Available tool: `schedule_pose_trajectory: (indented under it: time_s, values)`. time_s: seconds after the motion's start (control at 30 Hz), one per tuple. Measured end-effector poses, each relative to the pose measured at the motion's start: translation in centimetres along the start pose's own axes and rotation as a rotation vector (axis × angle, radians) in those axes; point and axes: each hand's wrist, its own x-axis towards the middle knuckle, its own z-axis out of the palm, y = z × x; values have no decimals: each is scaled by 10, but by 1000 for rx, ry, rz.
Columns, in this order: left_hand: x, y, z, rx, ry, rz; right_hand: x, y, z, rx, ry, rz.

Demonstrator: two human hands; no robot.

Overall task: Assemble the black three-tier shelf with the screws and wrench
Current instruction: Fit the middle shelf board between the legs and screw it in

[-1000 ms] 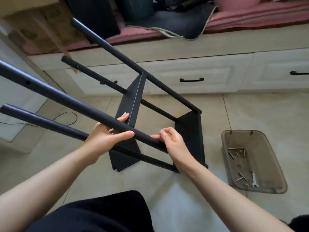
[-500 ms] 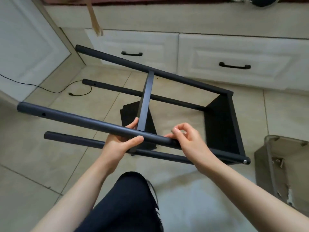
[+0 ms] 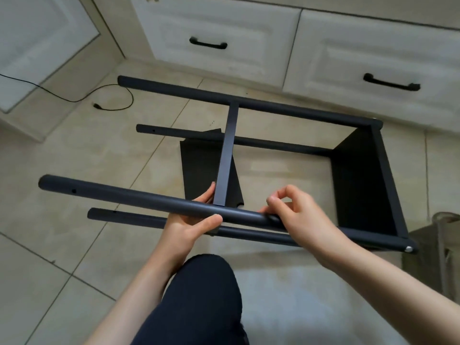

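Beige floor tiles [image 3: 82, 155] run up to white drawers [image 3: 221, 43] with black handles, and a thin black cable [image 3: 109, 95] loops on the floor at the left. The half-built black shelf frame [image 3: 358, 175] lies on its side in the middle — four poles pointing left, one panel fixed at the right end, a second panel [image 3: 227, 155] partway along. The left hand [image 3: 191, 220] wraps the near upper pole [image 3: 124, 195] beside that panel; the right hand [image 3: 296, 215] rests on the same pole, thumb and curled fingertips at it. A translucent plastic bin [image 3: 438, 245] stands just beside the frame's right end — open floor lies left of the pole ends.
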Motion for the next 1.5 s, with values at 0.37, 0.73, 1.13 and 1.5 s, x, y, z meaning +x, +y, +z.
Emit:
schedule_pose_trajectory:
  time_s: [0.37,0.73,1.13,1.5]
  values:
    - [-1,-29,0,-144,67,-80,12,8,8,-112,-45,27]
    - [-20,-8,2,355,357,-307,32,17,18,-104,-59,28]
    - [9,47,-16,1440,112,136,39,19,12,-101,-134,77]
    - [57,52,-42,1479,-599,447,42,16,7,-175,-255,63]
